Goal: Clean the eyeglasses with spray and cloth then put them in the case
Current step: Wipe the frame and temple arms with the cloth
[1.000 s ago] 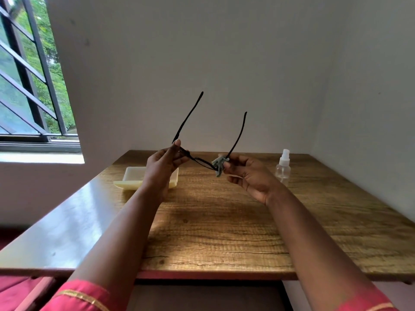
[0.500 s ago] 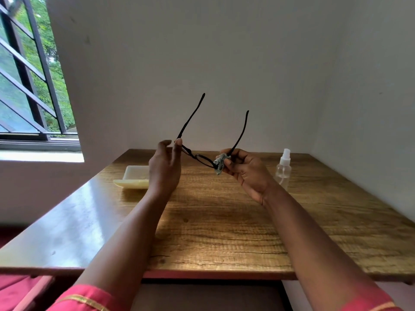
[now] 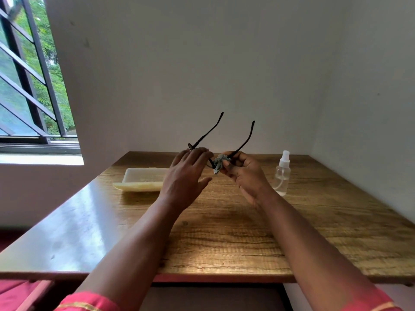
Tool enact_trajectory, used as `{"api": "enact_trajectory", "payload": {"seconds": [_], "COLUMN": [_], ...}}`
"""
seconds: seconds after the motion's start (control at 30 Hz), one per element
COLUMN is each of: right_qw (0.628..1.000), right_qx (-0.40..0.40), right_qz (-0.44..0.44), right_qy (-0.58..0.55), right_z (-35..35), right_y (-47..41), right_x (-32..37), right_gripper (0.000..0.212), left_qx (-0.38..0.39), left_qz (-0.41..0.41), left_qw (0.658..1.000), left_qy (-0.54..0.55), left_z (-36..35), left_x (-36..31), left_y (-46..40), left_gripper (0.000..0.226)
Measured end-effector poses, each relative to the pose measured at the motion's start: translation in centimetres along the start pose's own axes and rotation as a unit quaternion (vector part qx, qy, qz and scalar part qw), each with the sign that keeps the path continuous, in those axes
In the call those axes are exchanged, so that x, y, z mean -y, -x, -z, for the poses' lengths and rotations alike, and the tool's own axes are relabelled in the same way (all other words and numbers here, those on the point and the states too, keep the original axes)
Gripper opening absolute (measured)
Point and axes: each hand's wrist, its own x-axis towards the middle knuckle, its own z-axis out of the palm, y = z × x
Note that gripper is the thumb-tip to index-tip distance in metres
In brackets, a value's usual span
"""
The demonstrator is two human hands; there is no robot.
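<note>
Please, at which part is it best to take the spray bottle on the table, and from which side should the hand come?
Probably grip the clear body of the spray bottle, below the narrow white nozzle, fingers wrapping its round sides. It stands upright on the table, just beyond the right hand, so that hand could come from the bottle's near left side. First it must free itself: it now holds the cloth at the eyeglasses.

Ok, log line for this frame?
phase: wiping | right hand: cloth on eyeglasses | left hand: on frame | case: open
</note>
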Motion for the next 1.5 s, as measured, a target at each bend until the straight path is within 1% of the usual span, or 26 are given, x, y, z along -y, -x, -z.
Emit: {"api": "enact_trajectory", "payload": {"seconds": [0.1,0.23,0.33,0.47,0.57,0.63,0.7,0.83,0.9,0.97,1.03,1.1,1.2,1.27,1.4,1.5], "right_qw": [1.000,0.999,0.999,0.996,0.994,0.992,0.988,0.977,0.975,0.979,0.984,0.986,0.987,0.988,0.984,0.979], "right_qx": [0.005,0.013,0.018,0.028,0.027,0.013,-0.020,-0.105,-0.116,-0.095,-0.048,-0.007,0.003,-0.014,-0.065,-0.098], "right_qz": [-0.007,-0.017,-0.027,-0.031,-0.027,-0.026,-0.026,-0.014,-0.022,-0.044,-0.067,-0.085,-0.093,-0.087,-0.069,-0.055], "right_qy": [-0.024,-0.030,-0.044,-0.081,-0.103,-0.121,-0.149,-0.183,-0.186,-0.178,-0.158,-0.141,-0.128,-0.124,-0.151,-0.167], "right_z": [-0.5,-1.1,-1.4,-1.5,-1.5,-1.4,-0.9,0.2,0.5,0.3,-0.1,-0.6,-0.8,-0.6,0.0,0.7], "right_y": [0.2,0.4,0.5,0.5,0.6,0.5,0.3,-0.3,-0.3,-0.1,0.3,0.7,1.0,0.9,0.4,0.2], "right_x": [0.1,0.0,0.1,0.2,0.6,1.0,1.3,1.8,1.8,1.6,1.3,1.1,1.3,1.5,2.1,2.5], "right_gripper": [0.016,0.017,0.017,0.017,0.017,0.017,0.020,0.036,0.042,0.048,0.053,0.055,0.057,0.059,0.059,0.058], "left_qx": [-0.009,-0.045,-0.067,-0.085,-0.081,-0.075,-0.073,-0.066,-0.059,-0.050,-0.047,-0.049,-0.048,-0.048,-0.033,-0.021], "left_qz": [-0.008,0.002,0.013,0.024,0.019,0.009,0.001,-0.017,-0.034,-0.048,-0.055,-0.054,-0.050,-0.040,-0.029,-0.008], "left_qw": [0.999,0.996,0.996,0.996,0.997,0.997,0.997,0.998,0.998,0.998,0.997,0.997,0.998,0.997,0.997,0.994], "left_qy": [-0.041,-0.072,-0.058,-0.019,0.001,0.012,0.016,0.017,0.011,-0.001,-0.015,-0.023,0.001,0.035,0.071,0.112], "left_z": [-0.2,-0.2,-0.2,-0.2,-0.1,0.0,0.2,0.3,0.2,0.0,0.0,0.1,0.2,0.5,0.6,0.5], "left_x": [-0.3,-0.4,-0.3,-0.5,-0.6,-0.7,-0.8,-0.8,-0.6,-0.4,-0.1,0.1,0.0,-0.3,-0.7,-0.1], "left_y": [-0.1,-0.3,-0.4,-0.3,-0.2,-0.3,-0.3,-0.2,-0.2,-0.1,-0.1,-0.1,-0.1,-0.1,-0.2,-0.1], "left_gripper": [0.062,0.049,0.042,0.044,0.045,0.047,0.048,0.048,0.047,0.044,0.038,0.037,0.040,0.038,0.046,0.047]}}
